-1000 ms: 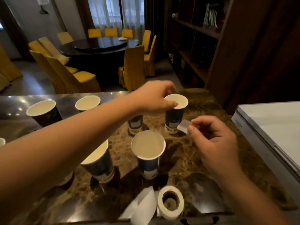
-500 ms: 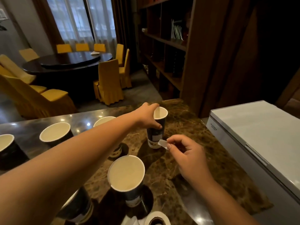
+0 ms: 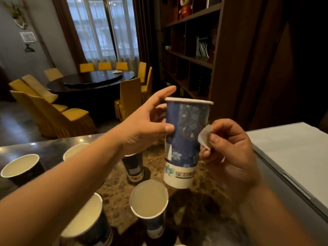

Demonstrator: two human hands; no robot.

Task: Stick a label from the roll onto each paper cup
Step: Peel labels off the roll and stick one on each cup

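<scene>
My left hand (image 3: 145, 125) holds a blue paper cup (image 3: 186, 144) upright in the air above the marble counter (image 3: 204, 206), thumb on its side and fingers behind it. My right hand (image 3: 230, 153) pinches a small white label (image 3: 205, 137) just right of the cup's wall, close to it; I cannot tell whether it touches. Several other blue cups stand on the counter: one near the front (image 3: 149, 201), one at the lower left (image 3: 85, 221), one behind my left wrist (image 3: 134, 167), two at the far left (image 3: 21, 167). The label roll is out of view.
A white flat-topped appliance (image 3: 287, 157) borders the counter on the right. A dark bookshelf (image 3: 191, 50) stands behind. Beyond the counter is a round dark table (image 3: 90, 82) with yellow chairs.
My left hand has lifted the far cup off the counter and raised it. My right hand has come up with the label beside the cup. The camera has tilted upward, losing the roll.
</scene>
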